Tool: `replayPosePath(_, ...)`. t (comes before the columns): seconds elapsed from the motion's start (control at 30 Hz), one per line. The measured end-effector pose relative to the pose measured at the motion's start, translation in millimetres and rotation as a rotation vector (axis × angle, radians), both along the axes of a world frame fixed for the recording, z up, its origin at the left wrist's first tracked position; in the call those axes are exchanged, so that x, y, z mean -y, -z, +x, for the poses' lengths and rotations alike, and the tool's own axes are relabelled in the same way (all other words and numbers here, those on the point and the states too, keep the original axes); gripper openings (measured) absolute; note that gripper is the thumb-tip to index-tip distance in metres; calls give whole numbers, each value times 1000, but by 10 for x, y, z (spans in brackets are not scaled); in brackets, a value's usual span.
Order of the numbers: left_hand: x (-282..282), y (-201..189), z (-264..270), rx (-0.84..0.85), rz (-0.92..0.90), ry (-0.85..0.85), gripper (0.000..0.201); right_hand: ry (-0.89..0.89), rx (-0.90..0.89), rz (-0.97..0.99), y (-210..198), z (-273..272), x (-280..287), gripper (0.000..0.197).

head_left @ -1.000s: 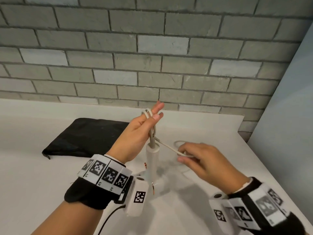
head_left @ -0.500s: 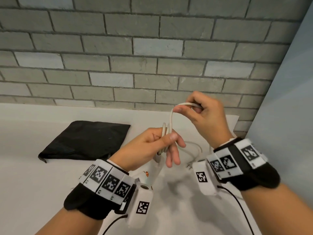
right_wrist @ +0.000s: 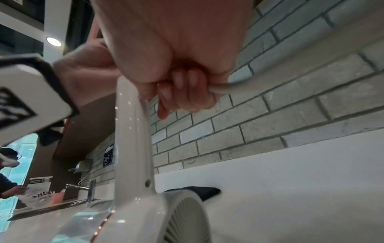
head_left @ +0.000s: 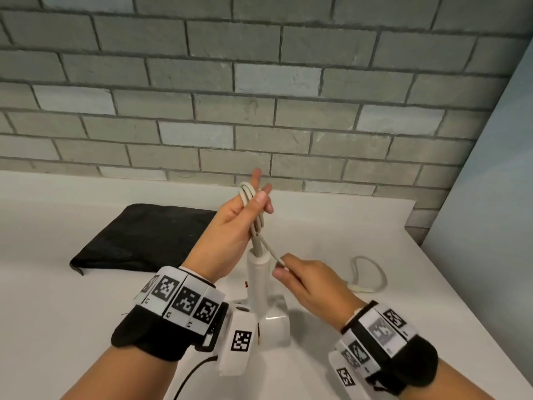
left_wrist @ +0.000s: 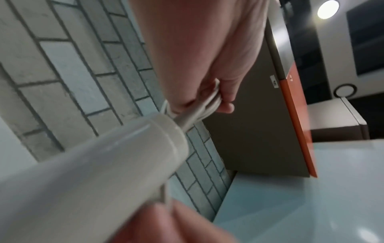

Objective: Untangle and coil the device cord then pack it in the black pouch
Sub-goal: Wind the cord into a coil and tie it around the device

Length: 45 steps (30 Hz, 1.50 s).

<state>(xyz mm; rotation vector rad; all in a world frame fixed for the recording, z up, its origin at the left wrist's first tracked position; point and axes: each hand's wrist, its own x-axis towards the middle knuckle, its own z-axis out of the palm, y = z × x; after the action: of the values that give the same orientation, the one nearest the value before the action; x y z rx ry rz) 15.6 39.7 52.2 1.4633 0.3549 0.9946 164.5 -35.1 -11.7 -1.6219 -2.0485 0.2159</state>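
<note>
1. The left hand [head_left: 230,223] pinches several cord [head_left: 253,209] loops between thumb and fingers, above the upright hair dryer [head_left: 259,272].
2. The right hand [head_left: 311,281], fingers curled, clamps the free cord run.
3. The black pouch [head_left: 138,235] lies toward the counter's [head_left: 57,298] back-left.
4. Risk: a hard pull could topple the dryer or spill the loops.
</note>
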Motion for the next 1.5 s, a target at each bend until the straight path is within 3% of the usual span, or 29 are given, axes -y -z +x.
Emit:
replayPosePath(0.13,-70,-34,-38,-163,165,-145,25,27,-38,173,-121,82,233,24)
replayPosePath(0.27,-24,-91,-27,-319,334,-226,22,57,112,605,-473,58,418,22)
replayPosePath(0.37,46,-124,-19,-385,383,-175,30,50,140,797,-794,50,467,21)
replayPosePath(0.47,153,-177,-19,-415,357,21,43,69,111,875,-1061,90,404,23)
replayPosePath(0.67,267,-145,-74,-351,292,341,30,156,43,729,-1254,116,109,39)
replayPosePath(0.83,272,-134,-83,-176,82,445,38,152,32,545,-929,77,-196,53)
replayPosePath(0.9,259,-119,-69,-138,40,400,41,146,22,414,-740,38,-257,56)
replayPosePath(1.03,206,-82,-78,-50,3,240,37,129,111,119,-409,5,-305,29)
replayPosePath(1.17,72,-70,-88,52,-14,95,38,84,293,37,-155,-9,-219,35)
replayPosePath(1.23,-14,-56,-94,128,-54,36,37,-2,234,5,-110,-17,-109,47)
replayPosePath(1.3,-90,-33,-106,144,-73,-22,39,-97,78,-37,-134,-29,37,45)
replayPosePath(1.4,-195,12,-134,39,-2,-146,39,-192,-95,-65,-236,-24,214,18)
replayPosePath(1.5,-196,-26,-141,-143,127,-224,44,-224,-204,138,-515,-1,311,16)
